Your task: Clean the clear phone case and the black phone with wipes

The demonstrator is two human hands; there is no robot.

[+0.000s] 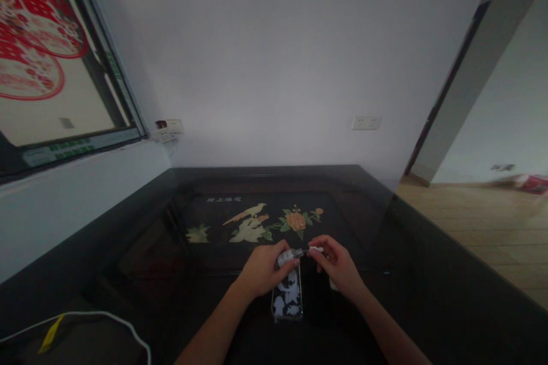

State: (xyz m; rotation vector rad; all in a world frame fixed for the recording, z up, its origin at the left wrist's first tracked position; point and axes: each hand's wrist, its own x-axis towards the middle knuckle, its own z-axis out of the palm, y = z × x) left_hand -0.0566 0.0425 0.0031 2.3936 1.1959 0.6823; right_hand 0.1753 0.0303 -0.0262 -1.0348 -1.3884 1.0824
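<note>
My left hand (265,267) is closed around a small clear bottle (286,257) held just above a dark glass-topped table (377,222). My right hand (334,263) pinches a thin white stick (315,250), perhaps a cotton swab, whose tip meets the bottle's dark nozzle. Directly beneath the two hands a phone (287,296) lies flat on the table, its case or screen showing a pale floral pattern. Part of a small white object shows under my right hand; I cannot make it out.
The tabletop carries an inlaid bird and flower picture (257,221) beyond my hands. A white cable (107,319) and a dark bag lie at the lower left. A window with red decoration (34,40) is on the left wall; a wooden floor (471,222) opens to the right.
</note>
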